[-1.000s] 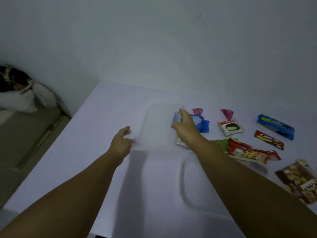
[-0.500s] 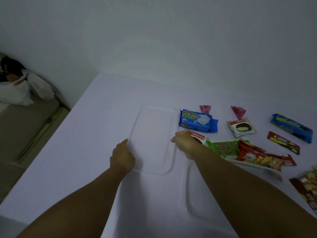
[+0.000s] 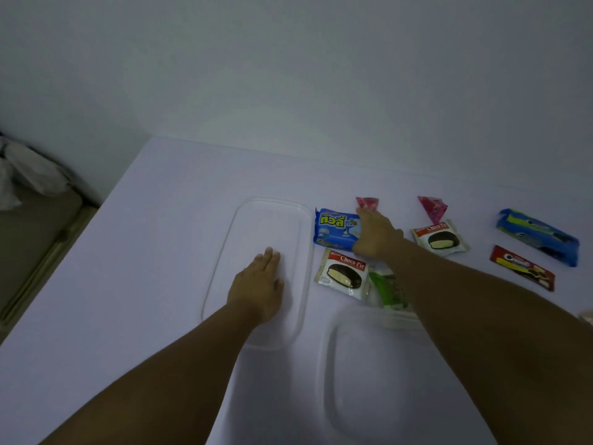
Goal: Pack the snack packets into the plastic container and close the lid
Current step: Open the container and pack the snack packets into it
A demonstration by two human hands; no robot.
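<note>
A clear plastic lid (image 3: 266,220) lies flat on the white table, and my left hand (image 3: 260,284) rests palm down on it, holding nothing. The clear container (image 3: 369,380) stands near me, just right of the lid. My right hand (image 3: 377,236) reaches over a blue wafer packet (image 3: 333,228) with its fingers curled on the packet's right end. A Choco Pie packet (image 3: 343,274) lies in front of it and another Choco Pie (image 3: 438,240) to the right. A green packet (image 3: 385,287) is partly hidden under my right forearm.
Two pink triangular packets (image 3: 367,203) (image 3: 433,208), a long blue packet (image 3: 539,236) and a red packet (image 3: 521,268) lie further right. The table meets the wall at the back. Its left edge drops to a floor area with a plastic bag (image 3: 29,175).
The lid has been set down flat on the table. My left hand moved from its edge onto its top. My right hand left the lid and reached to the blue wafer packet.
</note>
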